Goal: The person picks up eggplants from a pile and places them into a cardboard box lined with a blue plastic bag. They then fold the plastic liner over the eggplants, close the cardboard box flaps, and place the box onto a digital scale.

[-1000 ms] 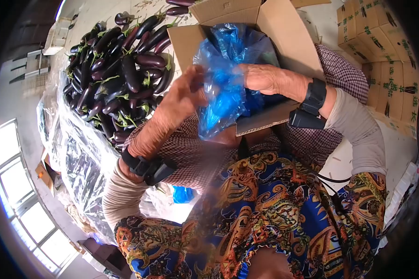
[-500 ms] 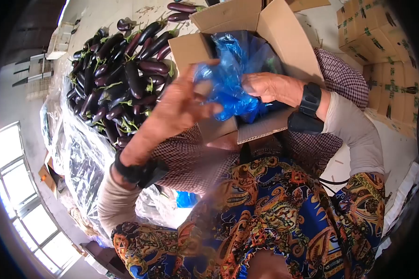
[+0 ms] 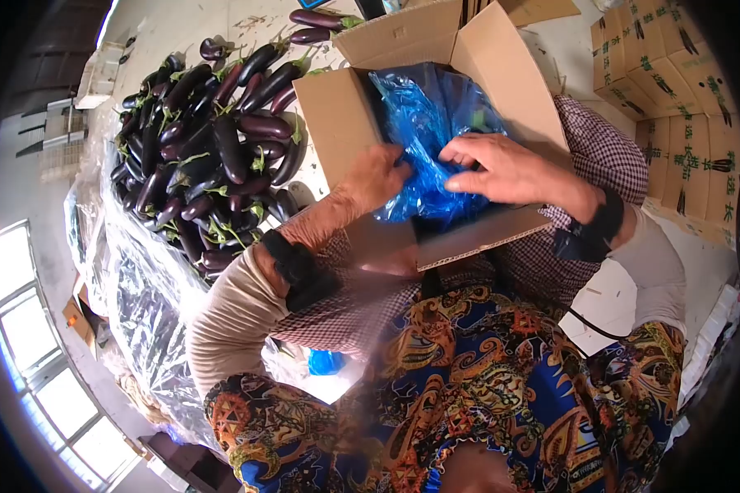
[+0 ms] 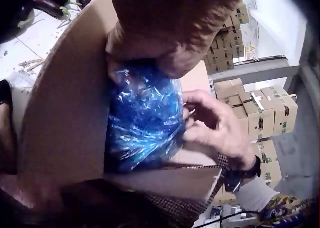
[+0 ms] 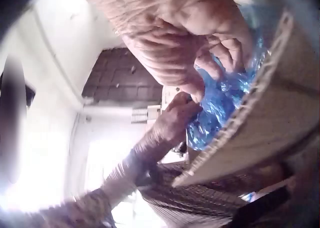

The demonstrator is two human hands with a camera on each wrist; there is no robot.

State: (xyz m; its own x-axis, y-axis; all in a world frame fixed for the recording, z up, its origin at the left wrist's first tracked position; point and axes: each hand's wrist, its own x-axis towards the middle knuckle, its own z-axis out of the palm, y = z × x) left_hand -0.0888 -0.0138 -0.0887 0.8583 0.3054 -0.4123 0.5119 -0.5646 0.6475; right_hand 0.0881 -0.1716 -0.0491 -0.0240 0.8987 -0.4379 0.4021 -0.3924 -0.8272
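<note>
A blue plastic bag (image 3: 423,107), crumpled and shiny, fills the open cardboard box (image 3: 333,123) in front of me. From the left side my left hand (image 3: 370,177) grips the bag with curled fingers, their tips partly hidden in the plastic. On the right, my right hand (image 3: 501,168) touches the bag's top with fingers and thumb spread apart. In the left wrist view the bag (image 4: 145,118) bulges between both hands, its surface gathered in folds. A bit of green shows through the plastic near the right fingers. What lies deeper in the bag is hidden.
Many dark purple eggplants (image 3: 230,148) lie heaped left of the box, beside clear plastic sheeting (image 3: 152,304). Two more eggplants (image 3: 312,35) lie behind the box's left flap. Printed cartons (image 3: 666,74) are stacked at the far right. The box's flaps stand outward around its opening.
The bag's raised, bunched top has come down into the box. My left hand swung away from the bag with spread fingers, then came back to it. My right hand's fingers have spread apart.
</note>
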